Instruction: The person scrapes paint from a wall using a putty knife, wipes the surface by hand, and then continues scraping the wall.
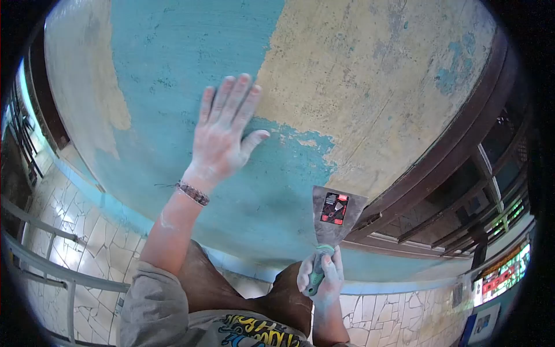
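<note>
Far left: grey metal rails [37, 222], round tube, over a floor [87, 260] of pale, shiny, irregular stone pieces with dark joints. Wall [191, 34] fills the middle, looks curved in this wide view; matte blue-green paint, small dark pits and scuffs. Narrow cream strip [110, 87] on its left part, ragged edge.

Left hand [222, 130]: open wide, palm to the wall, looks laid flat on the blue-green paint, fingers pointing up and slightly apart, thumb out to the right. Holds nothing. White dust on skin. Dark beaded bracelet [192, 193] on the wrist. Grey shirt [156, 301] nearest the camera, yellow and blue lettering on front.

Right of the left hand, big cream patch [358, 75], rough and mottled, jagged flaking lower edge, blue-green remnants at its far right.

Scraper [328, 234]: lower right of the left hand, near the lower wall, blade up. Flared flat metal blade, dull grey, smeared; black and red label [335, 208] on it. Green and dark grip. Right hand [324, 274]: closed around the grip, thumb on top, also dusty white. Can't tell if the blade touches the wall.

Right side: dark brown wooden frame [442, 141] along the wall edge, slatted window [442, 205] beyond.
</note>
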`<action>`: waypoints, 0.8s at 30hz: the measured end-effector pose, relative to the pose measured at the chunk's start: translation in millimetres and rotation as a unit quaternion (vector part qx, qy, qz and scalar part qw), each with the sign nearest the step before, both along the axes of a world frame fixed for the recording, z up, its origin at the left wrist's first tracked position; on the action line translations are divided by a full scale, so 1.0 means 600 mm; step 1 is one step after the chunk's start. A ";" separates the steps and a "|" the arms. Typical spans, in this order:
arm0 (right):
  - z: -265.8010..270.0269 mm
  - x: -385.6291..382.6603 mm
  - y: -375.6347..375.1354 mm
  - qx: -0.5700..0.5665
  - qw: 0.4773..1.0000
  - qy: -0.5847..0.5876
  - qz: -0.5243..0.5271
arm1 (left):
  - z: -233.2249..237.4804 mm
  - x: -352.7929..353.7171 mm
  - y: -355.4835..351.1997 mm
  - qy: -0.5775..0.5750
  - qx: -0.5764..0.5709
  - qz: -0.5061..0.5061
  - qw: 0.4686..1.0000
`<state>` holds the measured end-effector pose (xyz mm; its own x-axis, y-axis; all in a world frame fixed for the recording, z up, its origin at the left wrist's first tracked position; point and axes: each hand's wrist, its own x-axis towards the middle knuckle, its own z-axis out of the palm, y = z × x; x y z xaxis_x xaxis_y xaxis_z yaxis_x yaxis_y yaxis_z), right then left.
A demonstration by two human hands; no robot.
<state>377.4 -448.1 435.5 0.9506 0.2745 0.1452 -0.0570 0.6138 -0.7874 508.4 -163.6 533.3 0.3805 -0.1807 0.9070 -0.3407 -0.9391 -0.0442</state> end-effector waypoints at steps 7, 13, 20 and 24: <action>0.062 0.031 0.115 -0.048 0.998 -0.029 0.025 | -0.120 -0.105 -0.031 0.114 -0.191 -0.121 0.967; 0.117 0.099 0.248 -0.084 0.989 -0.071 -0.100 | -0.147 -0.195 -0.089 0.260 -0.613 -0.420 0.617; 0.162 0.157 0.284 -0.010 0.994 -0.034 -0.102 | -0.118 -0.188 -0.033 0.365 -0.625 -0.419 0.548; 0.176 0.154 0.299 -0.033 0.989 -0.040 -0.142 | -0.097 -0.177 -0.020 0.382 -0.613 -0.446 0.528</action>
<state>469.9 -268.5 541.2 0.9769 0.0103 0.2134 0.1736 0.5437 -0.8211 402.0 -175.5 475.2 0.9797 -0.0525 0.1937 -0.1503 0.4476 0.8815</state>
